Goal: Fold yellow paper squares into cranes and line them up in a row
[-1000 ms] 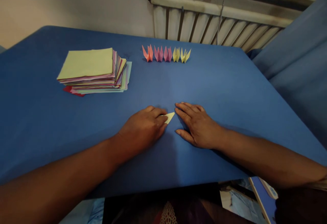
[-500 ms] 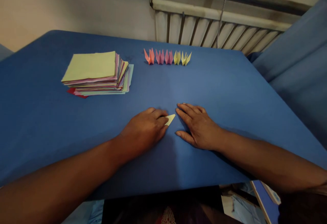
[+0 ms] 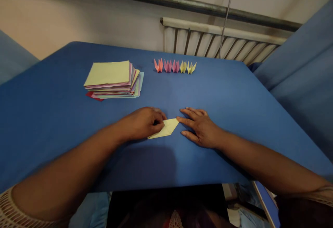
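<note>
A pale yellow folded sheet of paper point(image 3: 168, 128) lies on the blue table, kite-like in outline with a point to the right. My left hand point(image 3: 147, 122) has its fingers curled together in a pinch on the paper's left part, covering some of it. Spread flat on the table to the right is my right hand point(image 3: 199, 127), open, with one fingertip at the paper's right corner. Whether that fingertip presses on the corner or only sits beside it, I cannot tell.
A thick stack of coloured paper point(image 3: 108, 73) stands at the back left, yellow sheet on top. Several small folded paper figures point(image 3: 175, 66) in orange, pink and yellow form a row at the back. Behind the blue table point(image 3: 221, 96) is a radiator point(image 3: 208, 39); a blue curtain point(image 3: 299, 61) hangs right.
My left hand has shifted left and its fingers have curled in, so more of the yellow paper shows. My right hand stays open, its fingertip now at the paper's corner. The view has tilted slightly.
</note>
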`<state>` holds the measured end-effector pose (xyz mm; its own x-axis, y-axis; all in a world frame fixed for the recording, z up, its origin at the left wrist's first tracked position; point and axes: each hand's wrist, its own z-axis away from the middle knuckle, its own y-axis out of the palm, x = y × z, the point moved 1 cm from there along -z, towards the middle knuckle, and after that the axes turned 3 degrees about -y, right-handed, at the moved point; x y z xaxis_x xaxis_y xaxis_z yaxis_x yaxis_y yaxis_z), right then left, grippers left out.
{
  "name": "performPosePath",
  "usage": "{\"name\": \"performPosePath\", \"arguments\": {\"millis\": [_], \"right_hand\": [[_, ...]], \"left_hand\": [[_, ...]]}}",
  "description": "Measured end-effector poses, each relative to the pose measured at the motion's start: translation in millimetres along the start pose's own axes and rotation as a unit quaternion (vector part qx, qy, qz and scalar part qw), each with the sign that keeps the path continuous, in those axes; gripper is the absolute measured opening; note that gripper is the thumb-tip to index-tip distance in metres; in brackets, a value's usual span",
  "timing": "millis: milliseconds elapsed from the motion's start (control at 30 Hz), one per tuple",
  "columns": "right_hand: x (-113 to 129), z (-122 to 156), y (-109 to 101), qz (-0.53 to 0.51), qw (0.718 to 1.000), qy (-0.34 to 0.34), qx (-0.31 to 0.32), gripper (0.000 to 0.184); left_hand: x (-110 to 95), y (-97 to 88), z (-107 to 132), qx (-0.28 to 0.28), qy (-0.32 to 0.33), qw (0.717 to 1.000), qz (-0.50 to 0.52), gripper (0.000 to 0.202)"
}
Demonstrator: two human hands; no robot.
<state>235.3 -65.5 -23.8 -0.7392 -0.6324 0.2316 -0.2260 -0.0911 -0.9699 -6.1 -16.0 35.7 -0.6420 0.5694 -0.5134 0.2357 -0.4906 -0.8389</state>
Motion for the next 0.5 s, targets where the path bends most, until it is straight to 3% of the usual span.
{"name": "performPosePath", "arguments": {"millis": [133,300,500], "right_hand": [[1,0,0,-0.002,1.000,-0.010,-0.017,0.052],[1,2,0,0.002,0.999,-0.026,-0.044,0.049],[8,-6,2,0.002,0.997,-0.012,-0.070,0.040]], "left_hand": [[7,-2.7,2,0.006,-0.042,0.999,0.002,0.025],[7,4.9,-1,-0.062,-0.095,0.992,-0.054,0.023],[-2,12.4,-1,-0.070,-0.081,0.990,-0.086,0.019]]}}
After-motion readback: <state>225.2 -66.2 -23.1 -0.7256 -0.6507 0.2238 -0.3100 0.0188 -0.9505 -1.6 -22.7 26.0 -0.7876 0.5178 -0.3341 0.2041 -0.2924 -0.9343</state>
